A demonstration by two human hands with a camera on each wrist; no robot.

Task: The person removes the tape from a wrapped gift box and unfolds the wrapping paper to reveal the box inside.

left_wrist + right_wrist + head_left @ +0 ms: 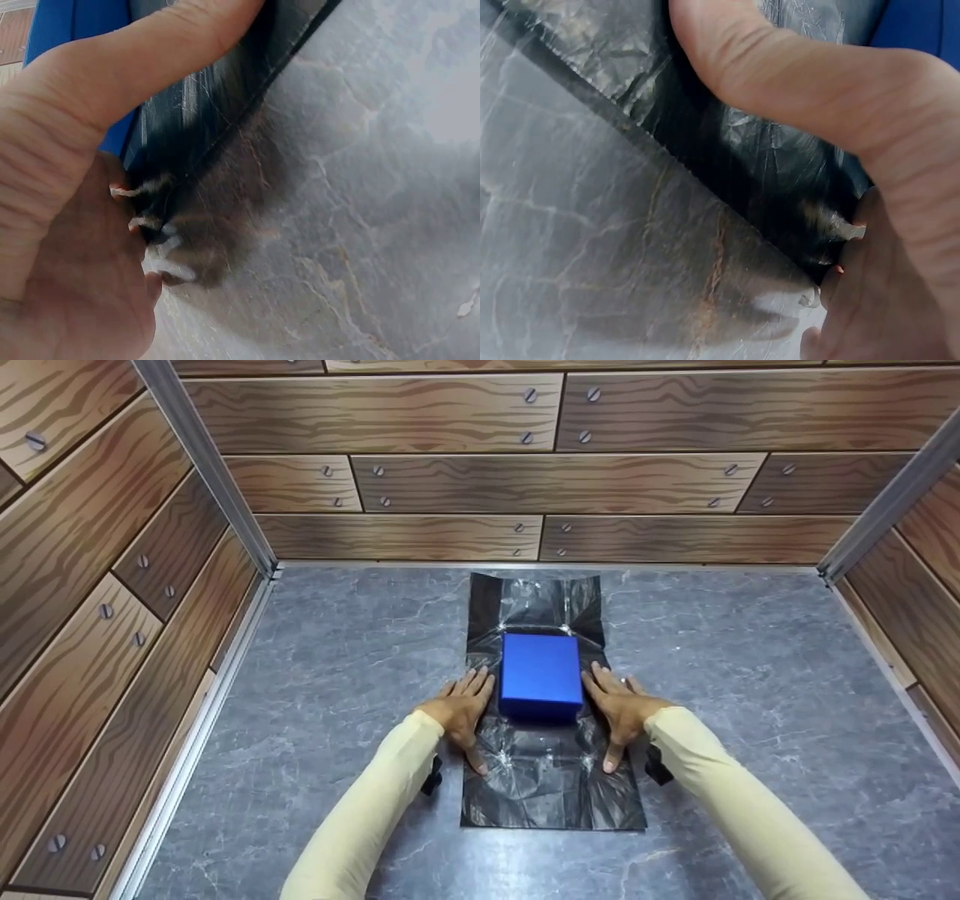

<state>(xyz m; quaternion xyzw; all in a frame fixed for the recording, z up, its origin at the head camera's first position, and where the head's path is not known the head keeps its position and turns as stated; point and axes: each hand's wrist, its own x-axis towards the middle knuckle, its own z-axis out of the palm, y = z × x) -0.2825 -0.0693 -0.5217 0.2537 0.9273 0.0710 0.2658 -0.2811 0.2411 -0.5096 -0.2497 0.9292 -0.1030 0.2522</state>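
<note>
A blue box (pixel 540 667) sits on a creased, shiny black sheet (pixel 551 795) spread on the grey marbled surface. My left hand (pixel 463 709) lies on the sheet's left edge beside the box, fingers straight and pointing away, thumb spread toward me. Mirroring it, my right hand (pixel 622 709) rests along the right edge with fingers extended and thumb out. In the left wrist view, the left thumb (pixel 142 64) crosses over the black sheet and the fingertips reach its border. The right wrist view shows the right thumb (pixel 795 75) over the crinkled sheet, the blue box partly hidden behind it.
The grey marbled surface (pixel 360 645) extends around the sheet on all sides. Wood-patterned panels (pixel 450 484) stand at the back, with more at left and right. Metal rails (pixel 210 472) run along the corners and edges.
</note>
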